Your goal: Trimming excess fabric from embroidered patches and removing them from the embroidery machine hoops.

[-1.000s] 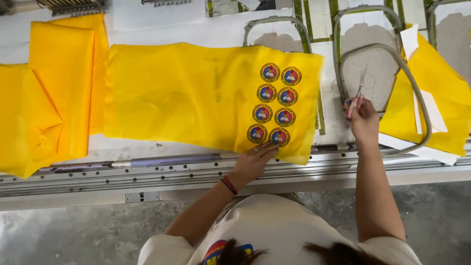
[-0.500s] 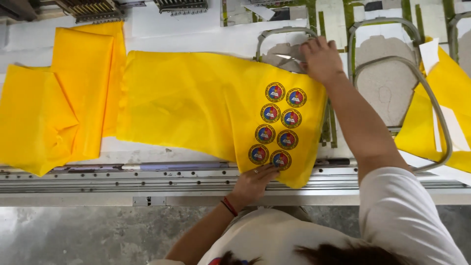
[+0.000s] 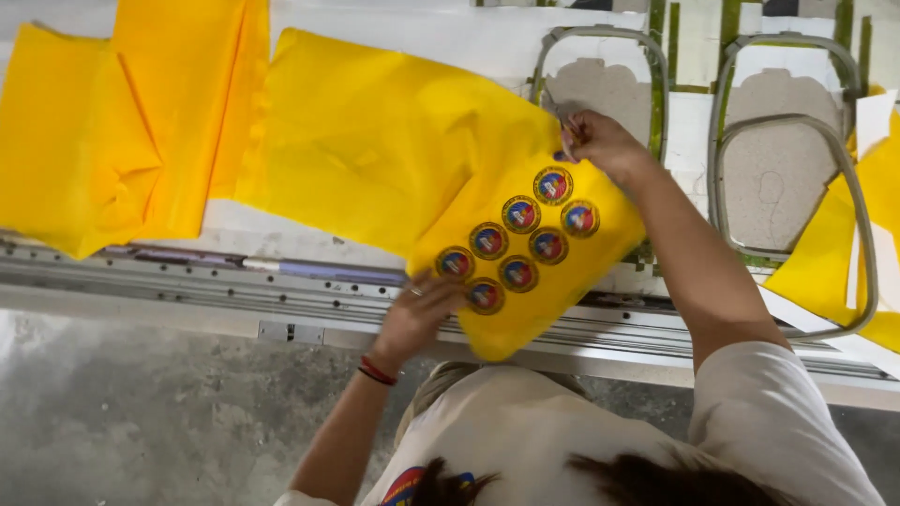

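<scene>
From my remote feed, the left hand (image 3: 420, 309) pinched the near edge of the yellow fabric (image 3: 375, 159) at about 7 o'clock of its round embroidered badges (image 3: 518, 242). The right hand (image 3: 600, 142) was closed on the fabric's far edge at 12 o'clock, apparently also holding a thin tool. The fabric lay across the machine table (image 3: 281, 290), beside grey hoop frames (image 3: 600, 84).

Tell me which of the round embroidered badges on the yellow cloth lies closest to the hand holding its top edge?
The topmost round embroidered badge, just below the right hand. The other six badges run down-left toward the left hand at the yellow cloth's lower edge.
</scene>
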